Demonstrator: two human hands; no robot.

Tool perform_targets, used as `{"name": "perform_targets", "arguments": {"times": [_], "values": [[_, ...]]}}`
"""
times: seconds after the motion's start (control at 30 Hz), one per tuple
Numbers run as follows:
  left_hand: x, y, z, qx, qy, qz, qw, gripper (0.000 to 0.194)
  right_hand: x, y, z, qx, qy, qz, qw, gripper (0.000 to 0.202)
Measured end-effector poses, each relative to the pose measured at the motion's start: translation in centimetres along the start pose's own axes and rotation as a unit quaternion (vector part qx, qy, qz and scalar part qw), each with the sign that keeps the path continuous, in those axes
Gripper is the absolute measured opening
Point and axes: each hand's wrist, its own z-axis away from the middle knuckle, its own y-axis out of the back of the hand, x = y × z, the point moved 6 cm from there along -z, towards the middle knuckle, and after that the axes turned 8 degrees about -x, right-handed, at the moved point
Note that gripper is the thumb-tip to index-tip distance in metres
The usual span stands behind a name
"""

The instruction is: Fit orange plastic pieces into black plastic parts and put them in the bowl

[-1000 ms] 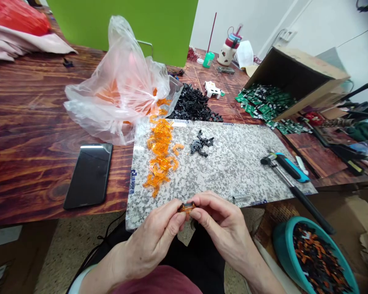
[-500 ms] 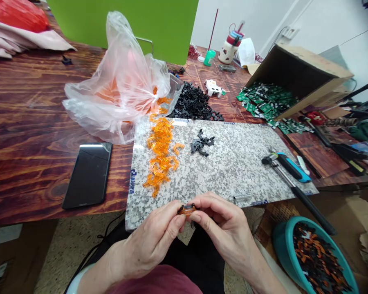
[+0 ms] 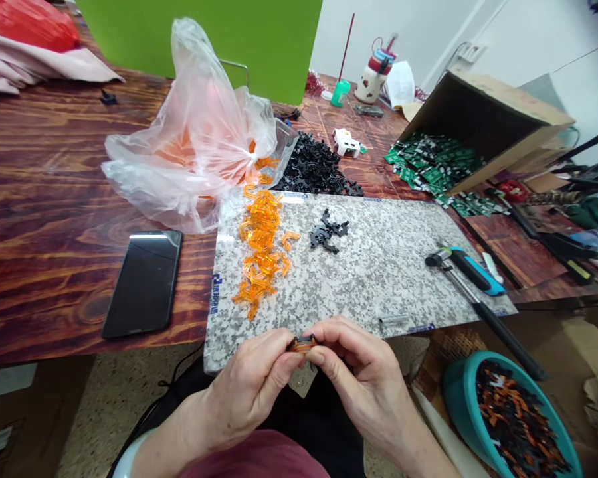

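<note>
Between my fingertips is a small black and orange plastic part [image 3: 303,343], held just off the near edge of the speckled stone slab [image 3: 379,265]. My left hand [image 3: 252,382] pinches its left end, thumb below and fingers above. On its right end my right hand [image 3: 361,372] is closed in the same way. Fingers cover both ends of the part. Beyond my hands, loose translucent orange pieces [image 3: 262,245] lie in a column on the slab. To their right sits a small cluster of black plastic pieces [image 3: 327,232].
A phone [image 3: 143,282] lies left of the slab. Behind are a plastic bag [image 3: 194,146] and a black heap [image 3: 313,166]. A hammer [image 3: 483,309] and blue cutter [image 3: 476,271] lie right. A teal bucket [image 3: 453,398] holds orange-black parts. Green boards [image 3: 428,162] spill from a carton [image 3: 518,106].
The part has tilted a little between my fingers, and both thumbs have shifted slightly beneath it. Everything on the slab stays where it was.
</note>
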Motion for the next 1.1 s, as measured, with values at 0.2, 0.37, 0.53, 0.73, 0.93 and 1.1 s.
{"name": "perform_targets", "arguments": {"times": [0.2, 0.37, 0.53, 0.73, 0.93, 1.1], "values": [[0.0, 0.2, 0.0, -0.006, -0.009, -0.004, 1.0, 0.034, 0.2, -0.1, 0.1, -0.009, -0.005, -0.016, 1.0, 0.009], [-0.1, 0.4, 0.0, -0.006, 0.008, 0.006, 1.0, 0.033, 0.3, 0.1, 0.0, -0.015, 0.0, -0.022, 1.0, 0.012], [-0.4, 0.3, -0.3, -0.014, 0.023, 0.018, 0.999, 0.03, 0.5, 0.4, -0.1, -0.012, 0.009, -0.018, 1.0, 0.02], [-0.1, 0.3, -0.2, -0.008, 0.006, 0.01, 1.0, 0.027, 0.1, 0.2, 0.0, 0.0, 0.039, 0.002, 0.999, 0.006], [0.2, -0.6, 0.6, -0.01, 0.015, 0.015, 1.0, 0.025, -0.1, 0.5, 1.0, 0.011, 0.017, 0.004, 1.0, 0.015], [-2.2, -2.1, 0.8, -0.039, 0.054, 0.043, 0.997, 0.017, 3.5, 1.7, 4.0, 0.071, -0.1, -0.061, 0.991, 0.021]]}}
